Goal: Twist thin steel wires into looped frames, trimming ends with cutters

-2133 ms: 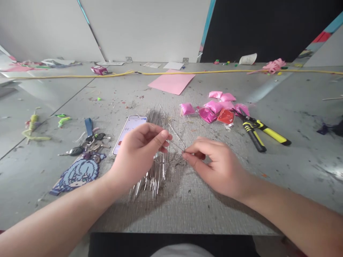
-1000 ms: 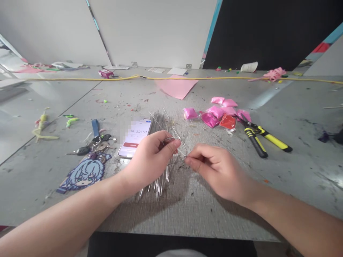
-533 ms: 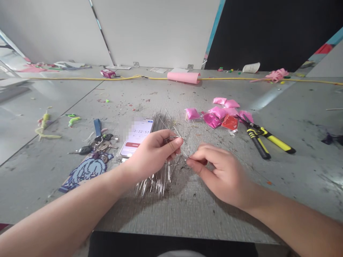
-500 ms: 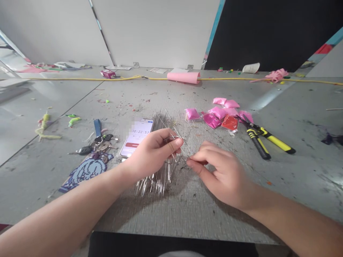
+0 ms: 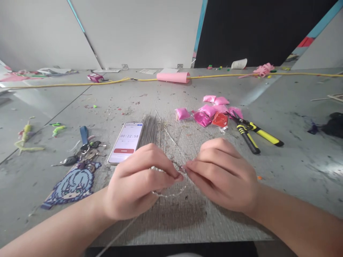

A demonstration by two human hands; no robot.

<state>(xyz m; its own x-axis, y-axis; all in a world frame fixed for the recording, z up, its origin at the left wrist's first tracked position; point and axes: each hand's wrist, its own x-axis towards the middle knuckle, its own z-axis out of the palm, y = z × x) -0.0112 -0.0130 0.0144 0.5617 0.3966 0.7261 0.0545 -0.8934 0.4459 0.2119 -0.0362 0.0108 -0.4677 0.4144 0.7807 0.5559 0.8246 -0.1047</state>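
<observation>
Between my two hands is a thin silvery wire point(image 5: 171, 195) with a twisted, curved stretch hanging below the fingertips. My left hand point(image 5: 139, 182) is closed in a pinch on it, and a straight length runs down from beneath that hand toward the table's front edge. Fingertip to fingertip with the left, my right hand point(image 5: 225, 175) pinches the wire at its other side; its curled fingers hide the exact grip. Behind my left hand lies a bundle of straight metal wires point(image 5: 150, 129), partly covered by the hand. A few loose wires point(image 5: 170, 137) lie just right of the bundle.
A phone point(image 5: 125, 139) showing a running timer lies left of the bundle. Farther left are keys point(image 5: 88, 153) with a pixel-pattern charm point(image 5: 71, 185). Pink packets point(image 5: 207, 109), a red packet point(image 5: 220, 120) and yellow-black pliers point(image 5: 249, 132) lie right. A yellow cord point(image 5: 112, 82) crosses the back.
My left hand has turned knuckles-up and come nearer me, its fingertips now meeting the right hand's. The wire's twisted curve shows below them. The view has shifted slightly right.
</observation>
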